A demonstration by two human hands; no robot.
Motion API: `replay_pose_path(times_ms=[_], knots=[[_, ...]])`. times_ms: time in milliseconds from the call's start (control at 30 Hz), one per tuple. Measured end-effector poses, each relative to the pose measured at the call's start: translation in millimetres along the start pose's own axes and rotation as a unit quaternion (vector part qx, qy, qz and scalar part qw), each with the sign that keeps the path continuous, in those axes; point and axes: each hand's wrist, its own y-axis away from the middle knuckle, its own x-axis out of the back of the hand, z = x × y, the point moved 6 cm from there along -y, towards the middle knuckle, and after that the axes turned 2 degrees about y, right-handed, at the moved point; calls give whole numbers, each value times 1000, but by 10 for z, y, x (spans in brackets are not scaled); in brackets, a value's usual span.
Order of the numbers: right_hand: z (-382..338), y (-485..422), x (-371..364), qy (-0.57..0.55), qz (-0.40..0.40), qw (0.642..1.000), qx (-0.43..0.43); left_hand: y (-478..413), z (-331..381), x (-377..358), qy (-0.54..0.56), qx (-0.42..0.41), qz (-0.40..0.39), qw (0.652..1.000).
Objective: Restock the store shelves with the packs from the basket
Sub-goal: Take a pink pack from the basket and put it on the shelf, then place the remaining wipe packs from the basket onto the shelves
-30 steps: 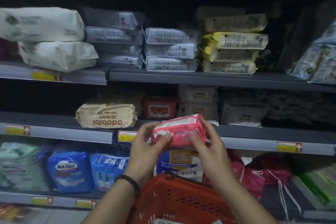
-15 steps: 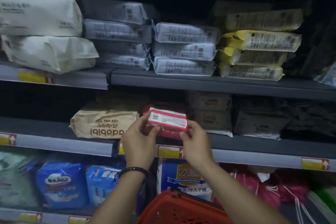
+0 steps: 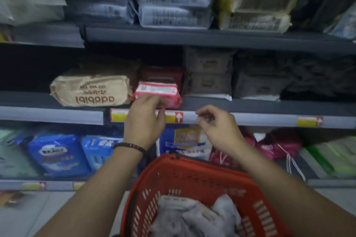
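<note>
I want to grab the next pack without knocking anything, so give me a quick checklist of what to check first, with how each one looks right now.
1. Pink pack resting on the middle shelf, between the tan pack and the grey packs: ok.
2. Pink pack fully back from the edge: not ok, its front sits at the lip.
3. Left hand clear of the pack: not ok, its fingers touch the front.
4. Right hand free: ok, it holds nothing.
5. More stock in the red basket: ok, grey packs lie inside.
6. Pink pack faces outward correctly: cannot tell, picture is blurred.
</note>
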Motion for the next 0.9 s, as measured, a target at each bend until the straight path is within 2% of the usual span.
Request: replay_pose_path(times_ms=[100,167,233,333,400,467,533,633,700,767,900], knots=[[494,478,82,-9,20,999,-25,312,216,-288,-5,5,-168,986],[1007,828,51,15,19,997,-75,630,362,-566,-47,6,-289,956],[1563,1166,-84,79,-18,985,-154,949,500,-835,-85,-14,-394,915],[2254,1708,-397,120,-145,934,-303,1468,645,-1183,-112,-36,-523,844],[2524,1958,-545,95,-171,904,-379,1831,667,-1414,-125,-20,-596,793],[2652,2051,-607,64,-152,887,-432,2155,584,-1624,-126,48,-652,746],[2772,2069,-664,52,-125,874,-466,2445,407,-1849,-100,180,-667,716],[2881,2048,-762,86,-151,869,-464,2928,320,-2219,35,419,-647,636],[2986,1995,-808,90,-164,875,-446,3075,357,-2537,110,489,-598,625],[3098,1955,-851,85,-174,876,-443,3102,423,-2704,147,520,-552,635],[3211,1980,-1016,56,-171,866,-466,3387,363,-2839,135,566,-538,610]])
